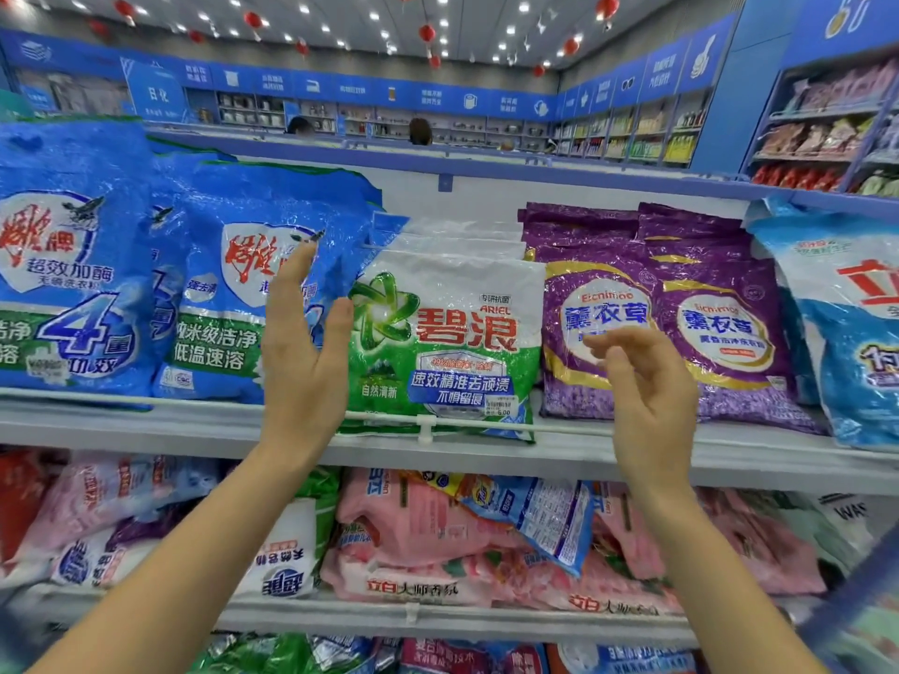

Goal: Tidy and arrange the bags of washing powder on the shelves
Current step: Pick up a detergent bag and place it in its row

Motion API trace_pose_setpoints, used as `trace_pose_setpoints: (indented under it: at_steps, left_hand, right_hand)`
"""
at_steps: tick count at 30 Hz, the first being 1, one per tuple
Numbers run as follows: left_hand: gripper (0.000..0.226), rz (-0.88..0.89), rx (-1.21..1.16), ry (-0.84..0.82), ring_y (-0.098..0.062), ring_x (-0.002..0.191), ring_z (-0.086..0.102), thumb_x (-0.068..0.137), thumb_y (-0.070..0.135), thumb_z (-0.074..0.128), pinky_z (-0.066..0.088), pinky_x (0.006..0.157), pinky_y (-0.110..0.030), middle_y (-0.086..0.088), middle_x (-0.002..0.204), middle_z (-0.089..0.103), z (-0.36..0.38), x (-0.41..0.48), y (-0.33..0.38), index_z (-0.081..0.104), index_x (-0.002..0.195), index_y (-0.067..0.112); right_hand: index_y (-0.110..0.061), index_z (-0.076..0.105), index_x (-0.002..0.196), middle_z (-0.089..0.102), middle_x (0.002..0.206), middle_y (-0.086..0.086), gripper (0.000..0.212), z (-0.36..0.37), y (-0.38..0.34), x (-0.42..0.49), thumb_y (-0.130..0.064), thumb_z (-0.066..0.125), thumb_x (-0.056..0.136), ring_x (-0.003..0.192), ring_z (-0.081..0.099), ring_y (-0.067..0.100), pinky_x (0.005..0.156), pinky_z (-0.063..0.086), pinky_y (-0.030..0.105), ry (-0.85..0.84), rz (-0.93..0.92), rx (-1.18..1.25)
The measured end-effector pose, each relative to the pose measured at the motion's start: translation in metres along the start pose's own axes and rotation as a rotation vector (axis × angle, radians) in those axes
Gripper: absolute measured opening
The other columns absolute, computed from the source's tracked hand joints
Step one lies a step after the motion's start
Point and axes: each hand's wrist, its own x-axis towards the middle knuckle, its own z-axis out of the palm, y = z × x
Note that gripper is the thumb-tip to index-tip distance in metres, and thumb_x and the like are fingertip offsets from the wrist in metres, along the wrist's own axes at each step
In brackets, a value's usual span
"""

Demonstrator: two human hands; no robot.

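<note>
Blue bag (219,304) half hidden behind left hand (301,357); distant shelves (632,133) blurred.

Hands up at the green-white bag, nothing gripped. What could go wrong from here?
1. The green-white bag seems to overlap the front rail; a push from the left hand or right hand might tip it off.
2. The blue bag beside the left hand looks tilted; brushing it could shift it.
3. The lower-shelf heap is loose and may slide.
</note>
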Motion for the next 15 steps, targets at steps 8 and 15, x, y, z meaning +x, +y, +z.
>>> trace_pose_setpoints:
  at_steps: [8,15]
  left_hand:
    - [0.013,0.046,0.153,0.064,0.006,0.092,0.048,0.089,0.019,0.044,0.034,0.082,-0.009,0.023,0.097,0.05,-0.053,-0.117,-0.039,0.048,0.097,0.029]
    - [0.037,-0.322,0.56,-0.476,-0.034,0.101,0.053,0.085,0.017,0.067,0.042,0.086,-0.042,-0.016,0.106,0.057,-0.005,-0.171,-0.095,0.055,0.114,-0.002]
  right_hand:
    - [-0.025,0.061,0.088,0.065,0.075,-0.015,0.023,-0.044,0.057,-0.111,-0.003,0.061,0.085,0.065,0.061,0.003,0.061,0.046,0.008,-0.17,-0.023,-0.337]
    - [-0.009,0.051,0.128,0.054,0.126,0.011,0.056,-0.034,0.131,-0.134,-0.04,0.066,0.083,0.118,0.048,0.028,0.098,0.037,0.036,-0.627,0.218,-0.815]
